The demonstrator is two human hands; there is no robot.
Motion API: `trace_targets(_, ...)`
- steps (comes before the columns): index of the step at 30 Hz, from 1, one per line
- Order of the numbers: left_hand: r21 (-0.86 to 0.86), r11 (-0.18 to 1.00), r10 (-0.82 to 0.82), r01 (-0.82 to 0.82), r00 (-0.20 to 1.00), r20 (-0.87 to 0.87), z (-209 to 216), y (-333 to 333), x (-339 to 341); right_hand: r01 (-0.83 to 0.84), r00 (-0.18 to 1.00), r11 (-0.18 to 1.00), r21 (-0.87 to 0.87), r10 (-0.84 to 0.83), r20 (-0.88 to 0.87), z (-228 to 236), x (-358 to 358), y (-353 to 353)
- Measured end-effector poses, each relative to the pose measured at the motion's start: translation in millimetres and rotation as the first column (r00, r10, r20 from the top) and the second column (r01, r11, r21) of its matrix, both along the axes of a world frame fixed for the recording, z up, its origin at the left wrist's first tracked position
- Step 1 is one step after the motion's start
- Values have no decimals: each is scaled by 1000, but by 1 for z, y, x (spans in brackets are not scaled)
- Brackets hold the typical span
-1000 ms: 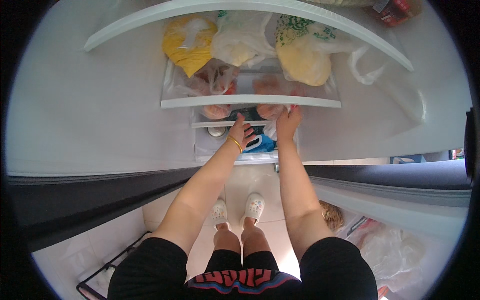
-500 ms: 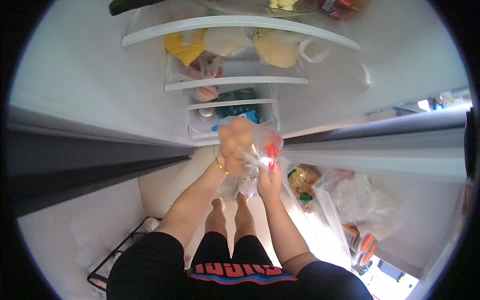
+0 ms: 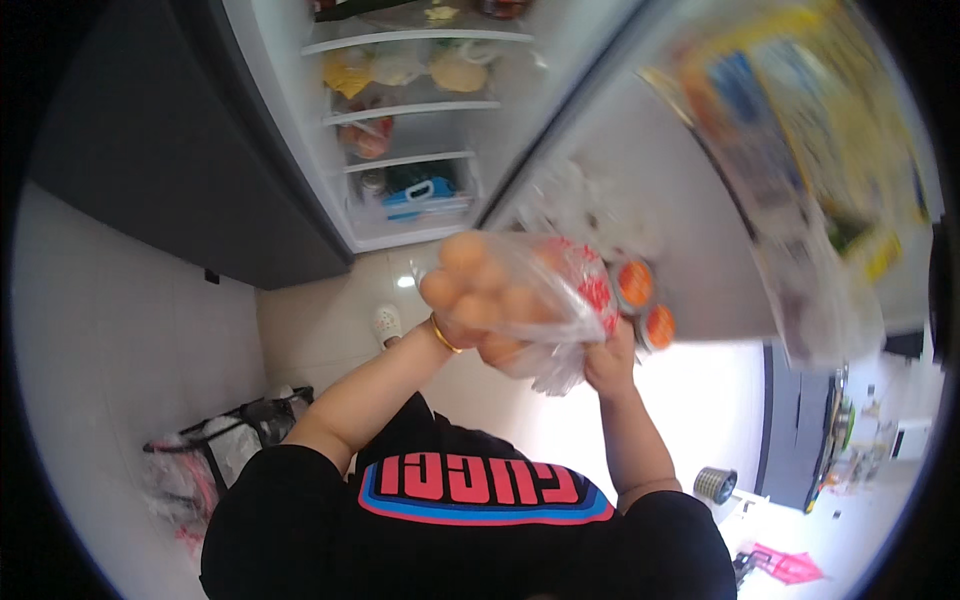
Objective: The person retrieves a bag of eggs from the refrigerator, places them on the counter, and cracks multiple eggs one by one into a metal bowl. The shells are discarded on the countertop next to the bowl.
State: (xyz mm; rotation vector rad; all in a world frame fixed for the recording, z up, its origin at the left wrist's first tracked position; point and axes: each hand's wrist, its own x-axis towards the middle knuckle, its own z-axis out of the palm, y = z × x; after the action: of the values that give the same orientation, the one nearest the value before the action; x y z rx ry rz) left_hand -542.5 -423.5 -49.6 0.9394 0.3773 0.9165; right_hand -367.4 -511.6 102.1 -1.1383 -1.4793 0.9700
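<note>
A clear plastic bag of brown eggs (image 3: 478, 290) with red print hangs between my hands, in front of the open fridge. My left hand (image 3: 452, 328) supports the eggs from below, its fingers mostly hidden behind them; a gold bracelet circles the wrist. With closed fingers, my right hand (image 3: 612, 358) grips the gathered end of the bag. Close to the right hand, two jars with orange lids (image 3: 634, 284) sit in the fridge door, and several whitish objects (image 3: 590, 215), too blurred to name, lie behind the bag.
Ahead, fridge shelves (image 3: 415, 110) hold bagged food; a blue item with a white handle (image 3: 420, 198) sits lowest. The open door (image 3: 690, 230) stands at right with yellow packages (image 3: 800, 110). A dark door (image 3: 170, 130) is at left. A black-framed rack (image 3: 225, 430) with bags stands lower left.
My view and body have turned right, toward the fridge door. The bag of eggs has come along in both hands, with more of the eggs showing and the right hand farther from the left.
</note>
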Motion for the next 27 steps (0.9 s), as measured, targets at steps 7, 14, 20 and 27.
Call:
trace_targets(7,688,711,233,-142,972,-40,144,-120,122,-31,963,998,55,45,-266,88,111,-121)
trace_targets(14,929,352,153,-114,986,63,249,-190,223,186,973,977,104,-168,-161,158,205,-214)
trace_targets(20,747,610,-263,263,957,-123,271,-198,276,344,934,917,202,-311,-177,189,233,-242)
trace_targets(27,808,489,-317,328,930,-186,292,-175,332,403,912,876,265,-360,-196,196,293,-240)
